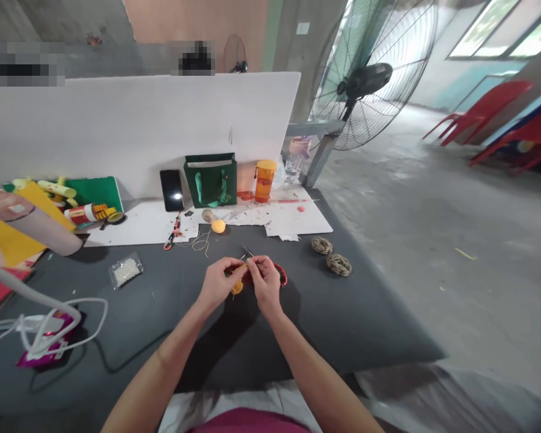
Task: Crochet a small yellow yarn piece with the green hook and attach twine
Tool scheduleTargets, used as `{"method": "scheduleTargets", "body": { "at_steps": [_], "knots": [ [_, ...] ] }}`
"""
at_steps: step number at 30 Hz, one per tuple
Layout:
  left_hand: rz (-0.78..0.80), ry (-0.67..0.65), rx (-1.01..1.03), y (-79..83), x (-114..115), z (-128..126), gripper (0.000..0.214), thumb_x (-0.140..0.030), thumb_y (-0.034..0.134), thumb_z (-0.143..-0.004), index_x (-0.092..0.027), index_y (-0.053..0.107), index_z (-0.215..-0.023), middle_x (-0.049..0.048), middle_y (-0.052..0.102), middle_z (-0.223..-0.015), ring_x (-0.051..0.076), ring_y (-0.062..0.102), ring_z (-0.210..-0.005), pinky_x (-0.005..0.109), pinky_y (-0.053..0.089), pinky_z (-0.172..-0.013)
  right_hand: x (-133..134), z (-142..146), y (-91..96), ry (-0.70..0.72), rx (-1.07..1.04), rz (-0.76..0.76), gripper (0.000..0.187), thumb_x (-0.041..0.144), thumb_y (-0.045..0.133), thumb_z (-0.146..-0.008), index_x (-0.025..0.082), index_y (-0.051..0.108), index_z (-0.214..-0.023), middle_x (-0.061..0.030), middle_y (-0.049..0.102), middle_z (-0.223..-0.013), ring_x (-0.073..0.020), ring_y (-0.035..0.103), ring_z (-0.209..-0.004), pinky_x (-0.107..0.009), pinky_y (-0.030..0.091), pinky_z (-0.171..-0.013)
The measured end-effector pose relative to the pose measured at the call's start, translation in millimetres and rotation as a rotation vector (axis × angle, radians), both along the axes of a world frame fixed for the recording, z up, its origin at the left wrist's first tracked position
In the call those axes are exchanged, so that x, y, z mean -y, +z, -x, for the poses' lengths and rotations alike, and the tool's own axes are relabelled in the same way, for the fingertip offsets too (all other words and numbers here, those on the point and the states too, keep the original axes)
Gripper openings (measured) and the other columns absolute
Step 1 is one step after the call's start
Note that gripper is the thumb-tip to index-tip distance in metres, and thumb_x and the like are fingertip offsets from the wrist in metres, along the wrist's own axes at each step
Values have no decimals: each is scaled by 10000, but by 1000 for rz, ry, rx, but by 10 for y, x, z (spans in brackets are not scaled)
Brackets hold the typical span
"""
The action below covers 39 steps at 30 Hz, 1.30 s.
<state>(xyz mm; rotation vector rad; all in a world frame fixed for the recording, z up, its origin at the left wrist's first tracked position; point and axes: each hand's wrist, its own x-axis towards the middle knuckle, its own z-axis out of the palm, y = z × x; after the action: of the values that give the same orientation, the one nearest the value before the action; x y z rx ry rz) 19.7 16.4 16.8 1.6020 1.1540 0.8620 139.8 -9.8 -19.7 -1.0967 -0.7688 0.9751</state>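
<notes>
In the head view my left hand [220, 282] and my right hand [265, 281] meet over the dark table, thumbs and forefingers pinched close together. A small yellow-orange piece [237, 287] hangs below the left fingertips, and a bit of the same colour shows between both hands. Its exact kind is too small to make out. Behind the right hand lies a pair of scissors [283, 275], red loop showing and blades pointing away; the hand partly hides it. Farther back sits a small yellow ball [218, 226] with thin thread [201, 243] beside it.
Two twine bundles [339, 264] lie at right. A bead packet [126, 270], a pink bottle [36, 222] and white cables [49, 325] occupy the left. A phone [172, 190], green bag [211, 183] and orange cup [265, 181] line the white board [139, 132]; a fan [365, 81] stands beyond.
</notes>
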Motion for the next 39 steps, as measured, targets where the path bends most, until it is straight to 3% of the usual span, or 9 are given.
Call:
{"method": "scheduleTargets", "body": {
  "at_steps": [3,11,18,22,24,30,34,39],
  "knots": [
    [33,35,97,-83,34,-22,266,-434,671,-740,-172,709,-773,64,718,-775,202,630,-737,323,490,-733,72,36,40,-50,80,-8,349,548,698,-759,229,557,-754,45,567,-551,-120,516,-453,-246,456,-468],
    [213,-18,324,-101,139,-2,458,-600,733,-631,-149,689,-701,42,665,-650,149,580,-603,283,472,-620,203,64,90,-98,185,3,293,513,725,-738,245,607,-717,15,596,-580,-144,530,-496,-258,445,-482],
    [260,92,446,-205,191,-40,429,-562,765,-607,-160,642,-694,3,620,-635,128,547,-595,268,459,-620,235,7,93,72,71,91,368,588,658,-774,228,610,-839,40,593,-575,-113,508,-418,-239,428,-432],
    [239,181,483,-266,209,-40,371,-512,755,-640,-173,628,-721,-5,618,-679,125,547,-635,257,460,-646,256,-37,51,208,-2,170,445,552,831,-575,183,616,-698,29,603,-507,-99,511,-389,-208,373,-388],
    [246,195,493,-291,231,-40,367,-510,754,-642,-176,623,-721,-3,621,-688,126,551,-638,255,462,-644,269,-60,17,229,-37,196,458,548,849,-545,174,612,-664,32,597,-483,-87,497,-377,-199,364,-383],
    [336,174,533,-304,277,-30,475,-617,652,-707,-156,691,-814,40,674,-724,158,606,-664,286,493,-652,292,-72,-12,252,-98,239,431,506,851,-589,167,597,-669,29,613,-492,-73,495,-372,-188,356,-383],
    [334,232,522,-328,266,-25,374,-511,764,-633,-164,670,-739,23,667,-705,146,591,-642,279,490,-650,285,-50,2,286,-103,245,426,491,845,-607,177,598,-759,40,627,-526,-78,533,-407,-181,381,-410],
    [311,320,513,-387,250,-25,348,-503,742,-659,-179,631,-720,4,639,-705,130,564,-659,254,478,-651,304,13,-19,369,-62,247,386,427,855,-599,188,596,-757,41,637,-562,-94,555,-448,-206,449,-454]
  ]
}}
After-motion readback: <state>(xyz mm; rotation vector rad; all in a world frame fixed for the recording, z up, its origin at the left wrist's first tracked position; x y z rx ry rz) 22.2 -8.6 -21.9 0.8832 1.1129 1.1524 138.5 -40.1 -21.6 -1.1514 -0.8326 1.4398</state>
